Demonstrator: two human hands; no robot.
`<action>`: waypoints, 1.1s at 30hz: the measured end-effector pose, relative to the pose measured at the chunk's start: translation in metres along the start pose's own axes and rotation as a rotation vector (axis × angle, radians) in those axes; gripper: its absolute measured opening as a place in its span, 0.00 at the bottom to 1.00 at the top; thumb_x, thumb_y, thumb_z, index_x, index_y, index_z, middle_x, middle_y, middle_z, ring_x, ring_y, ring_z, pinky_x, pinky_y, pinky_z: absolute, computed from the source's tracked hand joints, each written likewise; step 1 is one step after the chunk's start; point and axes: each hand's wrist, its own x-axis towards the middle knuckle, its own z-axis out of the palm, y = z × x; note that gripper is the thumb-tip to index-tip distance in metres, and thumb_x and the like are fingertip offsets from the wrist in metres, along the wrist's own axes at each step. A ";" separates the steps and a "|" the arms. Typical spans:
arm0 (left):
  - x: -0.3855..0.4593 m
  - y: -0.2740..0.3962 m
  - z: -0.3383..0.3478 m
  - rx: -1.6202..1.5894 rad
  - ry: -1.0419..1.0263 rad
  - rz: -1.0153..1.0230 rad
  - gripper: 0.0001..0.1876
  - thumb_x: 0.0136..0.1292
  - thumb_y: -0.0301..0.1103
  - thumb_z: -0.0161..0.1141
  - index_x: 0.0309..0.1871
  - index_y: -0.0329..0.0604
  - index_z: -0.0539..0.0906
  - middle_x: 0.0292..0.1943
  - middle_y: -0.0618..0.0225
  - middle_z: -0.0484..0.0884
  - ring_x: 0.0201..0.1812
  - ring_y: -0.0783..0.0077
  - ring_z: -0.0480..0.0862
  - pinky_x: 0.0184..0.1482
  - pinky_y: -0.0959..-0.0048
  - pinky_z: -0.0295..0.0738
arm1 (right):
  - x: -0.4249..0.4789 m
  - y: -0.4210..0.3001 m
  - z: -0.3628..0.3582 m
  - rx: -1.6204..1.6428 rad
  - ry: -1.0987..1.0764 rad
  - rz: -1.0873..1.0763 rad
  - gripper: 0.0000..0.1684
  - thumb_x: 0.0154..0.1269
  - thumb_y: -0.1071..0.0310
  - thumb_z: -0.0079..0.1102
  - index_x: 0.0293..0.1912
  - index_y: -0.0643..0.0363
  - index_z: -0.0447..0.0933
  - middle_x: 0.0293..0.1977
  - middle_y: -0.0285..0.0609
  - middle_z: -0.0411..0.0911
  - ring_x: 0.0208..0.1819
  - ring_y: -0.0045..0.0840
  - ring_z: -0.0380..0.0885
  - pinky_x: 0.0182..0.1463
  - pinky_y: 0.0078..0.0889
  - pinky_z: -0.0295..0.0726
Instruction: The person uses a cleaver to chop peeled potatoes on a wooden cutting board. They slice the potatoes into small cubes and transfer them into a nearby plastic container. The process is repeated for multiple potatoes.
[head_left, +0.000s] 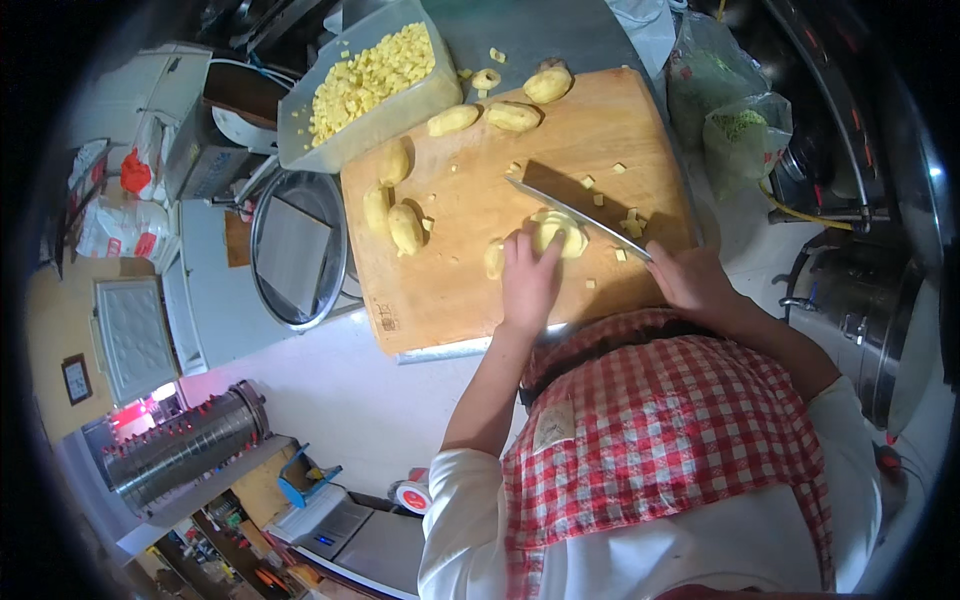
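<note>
My left hand (532, 276) rests on a sliced peeled potato (564, 234) on the wooden cutting board (450, 307), its fingers spread over the slices. My right hand (690, 281) grips the handle end of a kitchen knife (577, 216), whose blade lies just beyond the slices and points to the upper left. Beside my left fingers is a pale potato piece (493, 259). Small potato cubes (598, 199) are scattered around the blade. Whole peeled potatoes (406, 229) lie at the board's left side and far edge. A plastic tub (382, 127) of diced potato (371, 79) stands at the upper left.
Left of the board is a round metal tray (262, 289) with a flat rectangular panel (291, 253) in it. Plastic bags (739, 142) with green contents stand at the upper right. A large metal pot (840, 322) is at the right.
</note>
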 end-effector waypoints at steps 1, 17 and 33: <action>0.000 0.002 0.003 0.005 0.025 -0.008 0.27 0.52 0.22 0.60 0.58 0.50 0.80 0.59 0.52 0.70 0.55 0.49 0.71 0.52 0.59 0.76 | 0.000 -0.001 -0.001 0.003 0.004 -0.001 0.11 0.70 0.62 0.54 0.43 0.58 0.69 0.18 0.52 0.75 0.24 0.51 0.78 0.27 0.53 0.72; -0.001 0.004 0.008 -0.075 0.180 -0.068 0.17 0.57 0.26 0.64 0.51 0.43 0.81 0.54 0.57 0.74 0.52 0.51 0.73 0.51 0.60 0.76 | 0.002 -0.008 -0.020 -0.159 -0.037 -0.090 0.12 0.72 0.61 0.52 0.45 0.59 0.69 0.20 0.50 0.77 0.23 0.49 0.78 0.28 0.53 0.73; 0.003 0.002 0.020 -0.177 0.242 -0.147 0.11 0.57 0.26 0.65 0.44 0.42 0.81 0.47 0.58 0.76 0.47 0.53 0.76 0.48 0.59 0.75 | 0.031 -0.003 0.000 -0.121 -0.167 -0.095 0.13 0.72 0.61 0.51 0.44 0.61 0.68 0.23 0.52 0.79 0.26 0.50 0.79 0.31 0.53 0.75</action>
